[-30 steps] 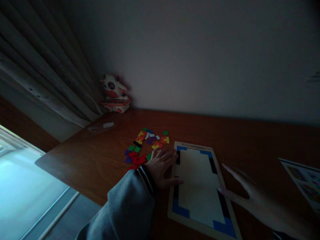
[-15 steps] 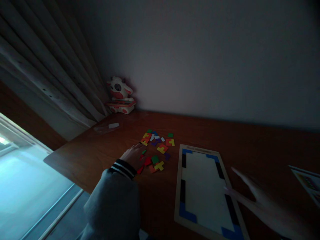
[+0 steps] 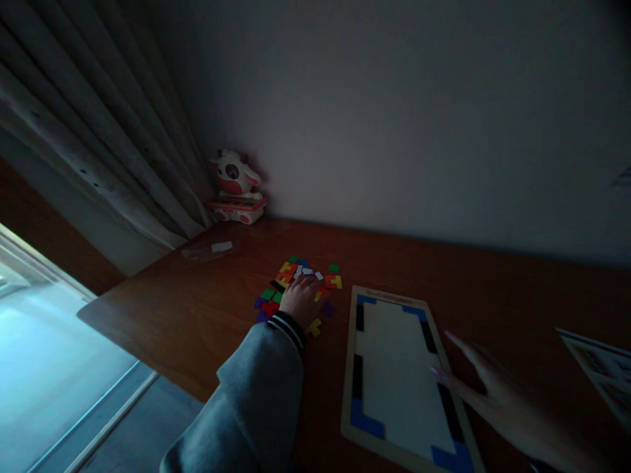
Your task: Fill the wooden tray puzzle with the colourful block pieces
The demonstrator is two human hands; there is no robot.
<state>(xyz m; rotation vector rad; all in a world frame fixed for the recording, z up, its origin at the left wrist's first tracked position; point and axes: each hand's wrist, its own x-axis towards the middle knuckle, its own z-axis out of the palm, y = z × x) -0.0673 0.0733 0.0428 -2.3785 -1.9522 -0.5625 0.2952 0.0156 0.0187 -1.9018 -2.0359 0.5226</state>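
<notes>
My left hand (image 3: 300,299), in a grey sleeve with a striped cuff, rests over a pile of coloured puzzle pieces. Its fingers lie forward on the pieces, and the hand hides part of the pile. Around it are red pieces (image 3: 269,308), green pieces (image 3: 267,295), a yellow piece (image 3: 314,328) and a red-and-yellow pair (image 3: 334,282). To the right lies a wooden puzzle board (image 3: 399,374), with blue and black pieces along its edges and a pale bare middle. My right hand (image 3: 486,387), slightly blurred, is at the board's right edge with finger and thumb apart, holding nothing.
A cow-shaped toy (image 3: 236,187) stands at the table's back left corner. Near it lies a clear plastic bag with a white label (image 3: 221,247). A printed sheet (image 3: 601,368) is at the far right. Curtains (image 3: 98,125) and a bright window (image 3: 73,368) border the left.
My left hand has moved right, from the pile's left side onto its middle. Purple, green, red and black pieces now show at the left. My right hand has shifted slightly left in view.
</notes>
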